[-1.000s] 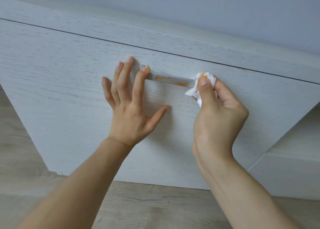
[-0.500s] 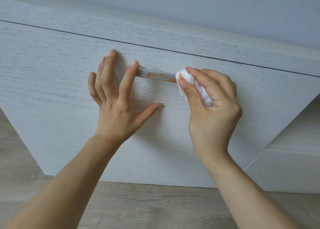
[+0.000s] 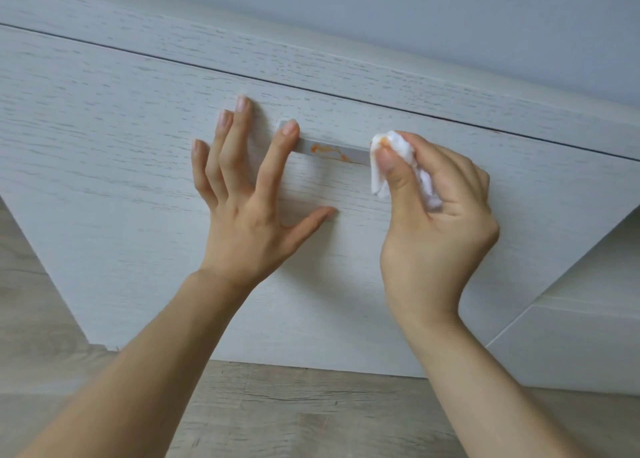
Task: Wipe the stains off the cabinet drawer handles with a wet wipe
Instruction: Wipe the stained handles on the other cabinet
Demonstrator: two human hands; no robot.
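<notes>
A grey bar handle (image 3: 330,150) runs across the white wood-grain drawer front (image 3: 104,166), smeared with an orange stain (image 3: 329,151) along its middle. My left hand (image 3: 249,215) lies flat on the drawer with fingers spread, the index fingertip resting on the handle's left end. My right hand (image 3: 436,215) pinches a crumpled white wet wipe (image 3: 394,159) between thumb and fingers, pressed against the handle's right end. The wipe's top edge carries an orange mark. The handle's right end is hidden behind the wipe.
The cabinet top edge (image 3: 346,66) runs above the drawer, with a pale wall (image 3: 415,14) behind. A second white panel (image 3: 571,346) sits lower right. Light wooden floor (image 3: 294,416) lies below.
My right hand with the wipe has slid along the handle, left and then back to its right end. The orange stain looks thinner. My left hand has stayed flat by the handle's left end.
</notes>
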